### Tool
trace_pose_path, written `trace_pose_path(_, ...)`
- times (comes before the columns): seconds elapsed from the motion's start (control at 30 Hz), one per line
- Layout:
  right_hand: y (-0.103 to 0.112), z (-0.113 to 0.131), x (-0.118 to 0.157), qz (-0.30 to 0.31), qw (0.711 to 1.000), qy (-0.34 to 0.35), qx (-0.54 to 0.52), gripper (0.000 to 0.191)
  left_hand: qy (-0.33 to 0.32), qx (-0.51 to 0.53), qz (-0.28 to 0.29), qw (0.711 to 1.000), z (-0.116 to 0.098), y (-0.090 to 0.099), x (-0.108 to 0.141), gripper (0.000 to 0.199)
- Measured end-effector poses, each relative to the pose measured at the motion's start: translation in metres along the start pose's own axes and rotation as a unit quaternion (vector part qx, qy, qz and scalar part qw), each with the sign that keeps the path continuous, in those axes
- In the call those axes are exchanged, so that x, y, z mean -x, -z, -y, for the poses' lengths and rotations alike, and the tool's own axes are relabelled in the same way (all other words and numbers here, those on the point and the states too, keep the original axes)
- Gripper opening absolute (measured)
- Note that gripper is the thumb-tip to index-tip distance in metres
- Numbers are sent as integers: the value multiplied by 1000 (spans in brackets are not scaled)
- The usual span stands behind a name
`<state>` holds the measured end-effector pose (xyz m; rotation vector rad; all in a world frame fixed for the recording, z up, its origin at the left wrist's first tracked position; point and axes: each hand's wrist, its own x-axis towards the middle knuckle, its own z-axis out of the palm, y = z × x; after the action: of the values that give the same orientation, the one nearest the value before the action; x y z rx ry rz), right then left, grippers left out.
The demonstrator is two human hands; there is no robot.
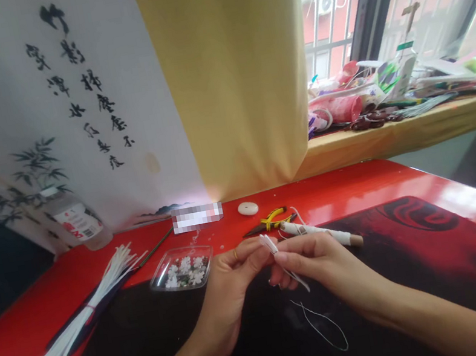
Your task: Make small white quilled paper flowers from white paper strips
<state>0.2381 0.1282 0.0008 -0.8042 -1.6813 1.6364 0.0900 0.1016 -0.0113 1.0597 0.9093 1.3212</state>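
My left hand (240, 269) and my right hand (310, 257) meet above the black mat, both closed around a small bundle of white strips (269, 243). The bundle's tips stick up between my fingertips, and its lower ends (300, 280) slant down below my right hand. A ring shows on a finger of my left hand. Below the hands a loop of thin pale thread (345, 337) lies on the black mat (267, 344). Just behind them are a white spool (331, 234) with a brown end and yellow-and-black pliers (273, 219).
A clear dish (154, 278) of small white flowers stands left of my hands. Long white strips (79, 322) lie tied at the left, near a clear bottle (80, 221). A white disc (247, 207) rests on the red table (349, 183). Clutter fills the windowsill (413, 125).
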Motion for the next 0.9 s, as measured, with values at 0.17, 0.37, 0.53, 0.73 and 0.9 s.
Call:
trace_pose_path(0.17, -7, -1, 2, 10, 999, -9, -49, 25, 41, 55, 39, 997, 0, -2, 4, 21)
trace_pose_path(0.37, -5, 2, 4, 23, 998, -27, -50, 29, 51, 43, 76, 995, -6, 5, -1, 22)
trace_pose_path(0.53, 2, 7, 2, 65, 997, -46, 15, 30, -13, -111, 49, 992, -20, 16, -3, 26)
trace_pose_path(0.73, 7, 15, 6, 40, 974, 12, 224, 34, -8, -225, 29, 974, -30, 17, -1, 12)
trace_pose_path(0.9, 4, 21, 10, 10, 928, 120, 352, 24, 22, -180, 8, 983, -29, 9, 1, 6)
